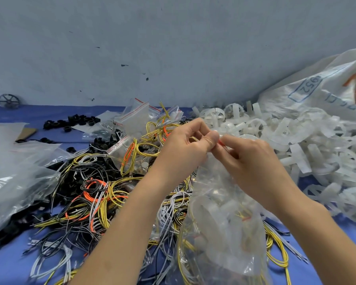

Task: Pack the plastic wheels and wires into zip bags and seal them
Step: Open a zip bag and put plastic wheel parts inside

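Zip bag [220, 233] holds wheels [214, 214], wires [180, 248]; left hand [183, 145], right hand [249, 159] pinch top.

- Left grip [185, 140]: bare hand, uncovered; the thumbnail in view is trimmed short and plain.
- Right grip [253, 159]: bare hand, uncovered.
- Left forearm [136, 212]: bare along its whole visible length, from wrist to the near edge.
- Right forearm [317, 223]: bare likewise, from wrist to the near right edge.
- Both forearms: slender, smooth surface.
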The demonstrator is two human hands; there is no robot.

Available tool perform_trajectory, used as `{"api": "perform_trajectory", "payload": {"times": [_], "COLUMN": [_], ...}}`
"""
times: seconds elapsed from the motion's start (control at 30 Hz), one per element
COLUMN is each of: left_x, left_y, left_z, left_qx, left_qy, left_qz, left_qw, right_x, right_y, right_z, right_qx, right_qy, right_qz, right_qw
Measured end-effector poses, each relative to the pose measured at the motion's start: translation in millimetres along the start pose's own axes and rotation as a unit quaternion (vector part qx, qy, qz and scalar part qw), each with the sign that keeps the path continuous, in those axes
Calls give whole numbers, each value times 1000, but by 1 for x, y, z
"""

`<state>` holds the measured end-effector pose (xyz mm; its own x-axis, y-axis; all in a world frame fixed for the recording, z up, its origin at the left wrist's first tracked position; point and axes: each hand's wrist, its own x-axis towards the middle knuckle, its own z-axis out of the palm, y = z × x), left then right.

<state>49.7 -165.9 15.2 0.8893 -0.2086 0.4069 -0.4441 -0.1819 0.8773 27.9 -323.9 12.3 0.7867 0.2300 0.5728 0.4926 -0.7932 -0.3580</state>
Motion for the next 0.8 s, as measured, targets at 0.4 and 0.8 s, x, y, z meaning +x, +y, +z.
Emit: {"api": "perform_trajectory", "payload": {"times": [0.4,0.8], "left_x": [0,1], "left_y": [-9,-6], "left_z": [7,-11], "left_qx": [74,67], "left_qy": [111,114], "left_qz": [26,10], "left_qw": [991,991], "right_x": [-11,-35], "right_y": [5,23], "right_z": [-10,-47], "right_qx": [-28,-88], "right_qy": [-67,-75], "right_qz": [57,41], "right_qw": [996,992]}}
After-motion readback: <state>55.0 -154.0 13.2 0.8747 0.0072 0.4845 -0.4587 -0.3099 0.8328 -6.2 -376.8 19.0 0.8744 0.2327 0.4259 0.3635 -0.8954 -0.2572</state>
